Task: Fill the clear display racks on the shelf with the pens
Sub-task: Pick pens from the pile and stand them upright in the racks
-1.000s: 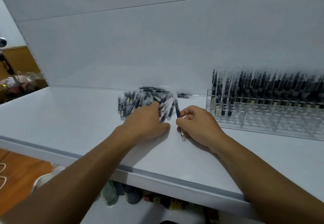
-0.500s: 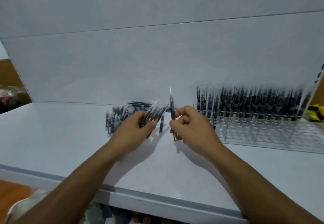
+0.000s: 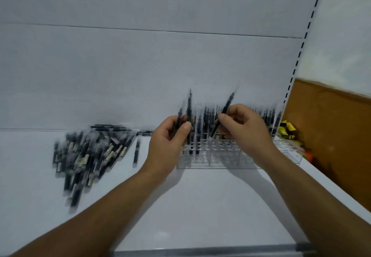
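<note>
The white shelf (image 3: 200, 206) runs from its grey front edge up to the back panel, and two bare forearms reach across it. On the left a loose pile of pens (image 3: 88, 154) lies flat on the shelf. The pens are dark and in clear sleeves, and one stray pen (image 3: 137, 150) lies just beside the pile's right edge.

Further in, the left hand (image 3: 168, 142) has its fingers (image 3: 185, 127) curled round a small bunch of pens (image 3: 189, 112), held upright. Near it, the right hand (image 3: 243, 128) pinches a single pen (image 3: 225, 110) between thumb and fingertips, its top leaning right.

Both hands are in front of the clear rack (image 3: 216, 156), which stands on the shelf. Blurred standing pens (image 3: 269, 116) fill its rear rows.

Behind is the grey back panel (image 3: 140, 65), with a slotted upright (image 3: 301, 51) at its right end. Past that are a brown board (image 3: 331, 136) and some yellow things (image 3: 287, 130), too blurred to identify.
</note>
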Demonstrator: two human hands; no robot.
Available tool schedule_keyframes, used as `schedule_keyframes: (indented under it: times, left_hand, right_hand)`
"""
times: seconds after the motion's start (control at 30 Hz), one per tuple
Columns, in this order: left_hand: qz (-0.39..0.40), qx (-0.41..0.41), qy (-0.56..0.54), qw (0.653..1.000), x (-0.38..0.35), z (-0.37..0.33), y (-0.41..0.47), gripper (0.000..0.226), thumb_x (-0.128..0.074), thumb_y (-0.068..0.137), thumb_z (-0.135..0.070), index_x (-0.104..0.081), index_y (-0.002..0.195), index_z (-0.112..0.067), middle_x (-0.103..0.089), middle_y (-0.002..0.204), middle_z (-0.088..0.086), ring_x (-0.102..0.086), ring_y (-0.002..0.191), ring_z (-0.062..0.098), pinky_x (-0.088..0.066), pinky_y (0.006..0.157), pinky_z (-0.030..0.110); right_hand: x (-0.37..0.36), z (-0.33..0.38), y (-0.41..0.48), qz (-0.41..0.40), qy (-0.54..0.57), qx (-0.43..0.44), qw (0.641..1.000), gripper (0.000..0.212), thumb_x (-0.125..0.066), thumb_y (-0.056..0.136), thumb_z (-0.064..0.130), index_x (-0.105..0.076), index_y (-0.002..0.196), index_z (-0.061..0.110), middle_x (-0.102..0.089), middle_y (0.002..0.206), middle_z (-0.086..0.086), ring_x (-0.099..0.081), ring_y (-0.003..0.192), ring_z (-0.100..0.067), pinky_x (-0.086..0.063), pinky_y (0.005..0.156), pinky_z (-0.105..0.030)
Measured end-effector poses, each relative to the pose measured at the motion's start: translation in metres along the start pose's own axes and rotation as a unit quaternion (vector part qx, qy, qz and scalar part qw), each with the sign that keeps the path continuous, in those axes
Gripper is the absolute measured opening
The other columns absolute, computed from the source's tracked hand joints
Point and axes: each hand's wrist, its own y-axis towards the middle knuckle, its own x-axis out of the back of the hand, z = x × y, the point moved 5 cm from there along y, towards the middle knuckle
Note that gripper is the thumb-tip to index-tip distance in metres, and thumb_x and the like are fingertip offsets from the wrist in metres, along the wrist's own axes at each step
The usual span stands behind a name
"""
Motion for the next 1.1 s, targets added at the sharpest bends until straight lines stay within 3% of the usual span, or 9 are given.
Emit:
schedule_keyframes:
  times: [0.2, 0.33, 0.47, 0.63, 0.77, 0.83, 0.9, 1.0, 1.1]
  left_hand:
    - [-0.006, -0.055, -0.047, 0.997, 0.003, 0.007, -0.012, 0.023, -0.061, 0.081, -0.026, -0.066, 0.101, -0.015, -0.069, 0.077, -0.012, -0.062, 0.073, 0.0, -0.048, 0.066, 0.012]
    - [0.01, -0.035, -0.052, 0.998, 0.0, 0.012, -0.013, 0.024, -0.063, 0.079, -0.027, -0.067, 0.101, -0.018, -0.071, 0.082, -0.01, -0.065, 0.081, 0.004, -0.051, 0.073, 0.017]
    - [0.015, -0.032, -0.053, 0.998, -0.001, 0.015, -0.012, 0.02, -0.063, 0.079, -0.027, -0.067, 0.098, -0.02, -0.069, 0.077, -0.015, -0.061, 0.072, -0.002, -0.047, 0.065, 0.011]
    - [0.037, -0.044, -0.032, 0.998, -0.006, 0.014, -0.013, 0.019, -0.063, 0.081, -0.025, -0.066, 0.099, -0.018, -0.064, 0.068, -0.018, -0.056, 0.059, -0.003, -0.043, 0.058, 0.007]
    - [0.039, -0.037, -0.037, 0.998, -0.005, 0.015, -0.014, 0.016, -0.064, 0.083, -0.022, -0.066, 0.099, -0.018, -0.065, 0.068, -0.019, -0.057, 0.058, -0.004, -0.043, 0.057, 0.007]
    - [0.039, -0.033, -0.036, 0.998, -0.005, 0.015, -0.014, 0.017, -0.064, 0.083, -0.022, -0.066, 0.099, -0.019, -0.064, 0.068, -0.018, -0.057, 0.058, -0.004, -0.043, 0.057, 0.007]
    - [0.04, -0.03, -0.027, 0.998, -0.006, 0.017, -0.013, 0.013, -0.064, 0.086, -0.018, -0.066, 0.098, -0.02, -0.064, 0.068, -0.018, -0.056, 0.058, -0.003, -0.043, 0.057, 0.007]
    - [0.054, -0.038, -0.01, 0.998, -0.008, 0.017, -0.014, 0.013, -0.064, 0.09, -0.014, -0.067, 0.1, -0.022, -0.062, 0.065, -0.019, -0.054, 0.056, -0.004, -0.042, 0.056, 0.007]
    - [0.075, -0.05, 0.007, 0.996, -0.01, 0.015, -0.015, 0.015, -0.063, 0.089, -0.018, -0.066, 0.103, -0.021, -0.06, 0.063, -0.019, -0.053, 0.055, -0.003, -0.041, 0.055, 0.007]
  right_hand:
    - [-0.01, -0.002, 0.009, 0.03, -0.091, 0.03, 0.995, 0.01, -0.065, 0.093, 0.024, -0.062, 0.084, 0.021, -0.071, 0.082, -0.002, -0.071, 0.082, -0.021, -0.058, 0.079, -0.048]
    - [-0.013, -0.001, 0.014, 0.035, -0.145, 0.042, 0.988, 0.013, -0.067, 0.092, 0.028, -0.059, 0.081, 0.026, -0.069, 0.082, 0.001, -0.07, 0.081, -0.019, -0.058, 0.079, -0.042]
    - [-0.016, 0.0, 0.018, 0.07, -0.226, 0.045, 0.971, 0.015, -0.068, 0.089, 0.035, -0.058, 0.08, 0.028, -0.067, 0.08, 0.006, -0.066, 0.078, -0.014, -0.056, 0.074, -0.033]
    - [-0.03, -0.007, 0.015, 0.154, -0.332, 0.01, 0.93, 0.025, -0.069, 0.088, 0.037, -0.056, 0.068, 0.029, -0.057, 0.068, 0.011, -0.052, 0.063, -0.007, -0.041, 0.064, -0.027]
    - [-0.023, -0.009, 0.009, 0.132, -0.353, 0.008, 0.926, 0.022, -0.066, 0.089, 0.045, -0.07, 0.088, 0.023, -0.063, 0.085, 0.012, -0.06, 0.08, -0.01, -0.051, 0.074, -0.032]
    - [-0.015, -0.005, 0.001, 0.068, -0.324, 0.048, 0.943, 0.019, -0.063, 0.09, 0.047, -0.072, 0.09, 0.03, -0.062, 0.081, 0.019, -0.059, 0.078, -0.002, -0.05, 0.073, -0.028]
    - [-0.009, -0.002, -0.008, 0.021, -0.222, 0.061, 0.973, 0.018, -0.062, 0.09, 0.045, -0.071, 0.083, 0.032, -0.064, 0.072, 0.014, -0.058, 0.066, -0.002, -0.048, 0.062, -0.021]
    - [-0.017, 0.0, -0.019, 0.086, -0.044, 0.028, 0.995, 0.015, -0.065, 0.089, 0.042, -0.074, 0.088, 0.031, -0.061, 0.065, 0.009, -0.051, 0.054, 0.001, -0.041, 0.051, -0.011]
    - [-0.027, 0.004, -0.021, 0.121, 0.004, 0.023, 0.992, 0.01, -0.07, 0.087, 0.036, -0.075, 0.089, 0.027, -0.054, 0.068, 0.001, -0.048, 0.059, -0.006, -0.042, 0.054, -0.015]
